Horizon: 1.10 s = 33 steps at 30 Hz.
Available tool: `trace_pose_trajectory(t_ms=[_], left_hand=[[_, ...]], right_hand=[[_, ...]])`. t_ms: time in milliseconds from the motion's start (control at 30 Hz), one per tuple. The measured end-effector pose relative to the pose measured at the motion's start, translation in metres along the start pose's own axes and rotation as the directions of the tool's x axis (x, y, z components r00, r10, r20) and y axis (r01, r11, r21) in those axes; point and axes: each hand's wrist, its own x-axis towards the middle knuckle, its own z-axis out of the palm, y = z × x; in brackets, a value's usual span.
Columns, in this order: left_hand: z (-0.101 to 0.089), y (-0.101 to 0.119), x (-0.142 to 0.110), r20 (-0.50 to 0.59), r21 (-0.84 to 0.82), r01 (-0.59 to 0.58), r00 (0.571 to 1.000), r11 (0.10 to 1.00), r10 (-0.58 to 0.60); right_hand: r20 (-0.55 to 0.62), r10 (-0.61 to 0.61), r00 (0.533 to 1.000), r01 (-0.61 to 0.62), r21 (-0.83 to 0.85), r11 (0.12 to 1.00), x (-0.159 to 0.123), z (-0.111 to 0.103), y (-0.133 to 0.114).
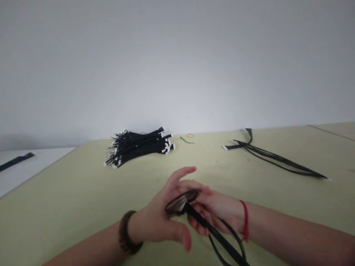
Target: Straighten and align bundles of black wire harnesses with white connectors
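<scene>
Although a plain white wall (177, 62) fills the top half of the frame, the activity sits low, over a pale green table (69, 199) spanning the lower part. At the far left, a white table (33, 173) carries a black strip (16, 162). Upper middle, a thick bundle of black wires with white connectors (138, 147) lies on the green surface, and toward the right a looser spread of black wires (274, 157) fans out from a white connector (224, 147).

At bottom centre, the left hand (158, 218) is half open, its fingers (180, 175) spread, with a loop of black flat cable (180, 205) against its palm; whether it grips is impossible to tell. The right hand (213, 212) curls under that cable, holding it, and the cable runs off the bottom edge. A wooden bead bracelet (129, 232) circles the left wrist, a red string (244, 220) the right. Right of the bundle lie a green wire scrap (186, 140) and a small rubber band (190, 135).
</scene>
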Motion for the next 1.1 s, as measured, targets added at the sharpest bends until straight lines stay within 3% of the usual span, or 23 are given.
trace_pose_trajectory(t_ms=[67, 167, 267, 333, 367, 433, 500, 533, 567, 600, 633, 667, 700, 733, 767, 800, 867, 933, 967, 1033, 1100], left_hand=[[0.011, 0.004, 0.002, -0.159, -0.130, -0.018, 0.987, 0.991, -0.003], [0.027, 0.006, 0.005, -0.406, -0.380, -0.053, 0.907, 0.923, -0.116], [0.030, 0.003, 0.009, -0.484, -0.532, 0.047, 0.803, 0.845, -0.349], [0.024, 0.002, 0.010, -0.483, -0.498, 0.115, 0.786, 0.860, -0.385], [0.019, 0.003, 0.011, -0.483, -0.432, 0.124, 0.805, 0.893, -0.345], [0.008, 0.010, 0.011, -0.504, -0.195, 0.066, 0.849, 0.979, -0.157], [0.001, 0.023, 0.006, -0.512, 0.210, -0.111, 0.834, 0.972, 0.205], [0.001, 0.031, 0.001, -0.453, 0.465, -0.213, 0.777, 0.860, 0.437], [0.003, 0.038, -0.004, -0.306, 0.707, -0.291, 0.696, 0.644, 0.650], [0.007, 0.044, -0.010, -0.056, 0.869, -0.328, 0.679, 0.371, 0.732], [0.013, 0.047, -0.015, 0.149, 0.925, -0.334, 0.756, 0.180, 0.637], [0.020, 0.048, -0.018, 0.256, 0.947, -0.313, 0.878, 0.078, 0.405], [0.026, 0.047, -0.020, 0.262, 0.963, -0.269, 0.945, 0.008, 0.195], [0.031, 0.043, -0.020, 0.129, 0.991, -0.126, 0.988, -0.043, 0.082], [0.034, 0.039, -0.018, -0.010, 0.999, 0.010, 1.000, -0.043, -0.011], [0.035, 0.034, -0.014, -0.143, 0.989, 0.145, 0.987, 0.038, -0.071], [0.034, 0.024, -0.005, -0.261, 0.877, 0.321, 0.943, 0.359, -0.206], [0.030, 0.016, 0.002, -0.195, 0.630, 0.401, 0.911, 0.665, -0.364], [0.028, 0.011, 0.004, -0.139, 0.503, 0.436, 0.893, 0.746, -0.429], [0.023, 0.000, 0.005, -0.055, 0.323, 0.501, 0.857, 0.803, -0.512], [0.018, -0.011, 0.002, -0.064, 0.205, 0.536, 0.842, 0.819, -0.535]], right_hand=[[-0.017, -0.011, 1.000, 0.010, -0.025, 1.000, -0.001, 0.008, 0.002], [-0.033, -0.021, 0.999, 0.018, -0.080, 0.997, -0.001, 0.018, 0.005], [-0.036, -0.021, 0.999, 0.016, -0.124, 0.992, 0.000, 0.022, 0.006], [-0.040, -0.024, 0.999, 0.018, -0.129, 0.992, 0.000, 0.021, 0.005], [-0.046, -0.028, 0.999, 0.022, -0.123, 0.992, 0.001, 0.019, 0.004], [-0.071, -0.037, 0.997, 0.029, -0.101, 0.994, 0.001, 0.013, 0.001], [-0.111, -0.045, 0.993, 0.036, -0.082, 0.996, 0.002, 0.006, -0.003], [-0.130, -0.048, 0.990, 0.038, -0.078, 0.996, 0.002, 0.002, -0.005], [-0.145, -0.051, 0.988, 0.040, -0.082, 0.996, 0.003, -0.001, -0.007], [-0.153, -0.051, 0.987, 0.037, -0.094, 0.995, 0.003, -0.004, -0.008], [-0.151, -0.048, 0.987, 0.030, -0.117, 0.993, 0.003, -0.006, -0.010], [-0.144, -0.042, 0.989, 0.020, -0.152, 0.988, 0.002, -0.007, -0.011], [-0.131, -0.038, 0.991, 0.011, -0.199, 0.980, 0.001, -0.008, -0.012], [-0.115, -0.036, 0.993, 0.005, -0.252, 0.968, -0.001, -0.008, -0.013], [-0.098, -0.037, 0.994, 0.005, -0.307, 0.952, -0.003, -0.007, -0.015], [-0.080, -0.045, 0.996, 0.013, -0.359, 0.933, -0.006, -0.006, -0.016], [-0.038, -0.072, 0.997, 0.048, -0.441, 0.896, -0.011, -0.004, -0.019], [0.013, -0.094, 0.996, 0.088, -0.495, 0.865, -0.016, -0.003, -0.021], [0.036, -0.095, 0.995, 0.100, -0.520, 0.848, -0.017, -0.003, -0.022], [0.063, -0.081, 0.995, 0.102, -0.580, 0.808, -0.019, -0.003, -0.023], [0.047, -0.088, 0.995, 0.097, -0.667, 0.739, -0.020, -0.002, -0.024]])
